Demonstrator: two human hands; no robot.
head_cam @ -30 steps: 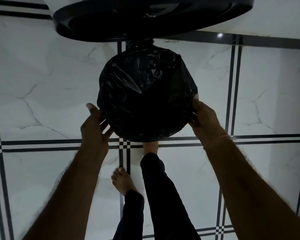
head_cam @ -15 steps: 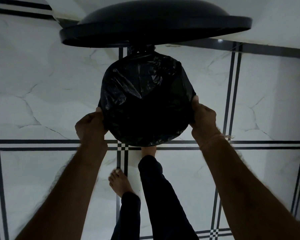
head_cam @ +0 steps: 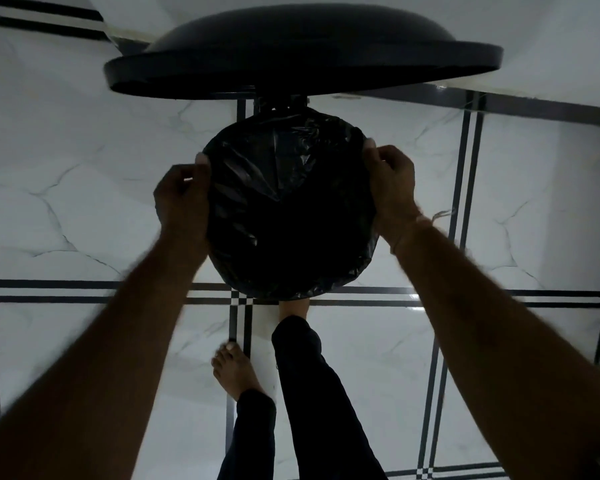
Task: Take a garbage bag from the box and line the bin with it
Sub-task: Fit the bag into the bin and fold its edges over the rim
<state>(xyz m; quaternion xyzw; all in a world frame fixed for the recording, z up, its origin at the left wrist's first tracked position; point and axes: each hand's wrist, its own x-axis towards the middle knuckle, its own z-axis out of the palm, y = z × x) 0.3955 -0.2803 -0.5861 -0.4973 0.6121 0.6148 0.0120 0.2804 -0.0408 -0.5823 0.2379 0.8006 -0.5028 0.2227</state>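
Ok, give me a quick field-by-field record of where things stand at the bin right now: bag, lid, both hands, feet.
bin: round, its opening covered by the bag, body hidden from above
garbage bag: black, spread over the rim all round, crinkled
lid: raised, tilted open behind the bin
left hand: pinching the bag edge at the left rim
right hand: pinching the bag edge at the right rim
right foot: at the bin's base, toes hidden under it
left foot: flat on the tiled floor
box: not in view

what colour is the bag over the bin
Black and glossy, the garbage bag covers the bin's rim; head view shows it.
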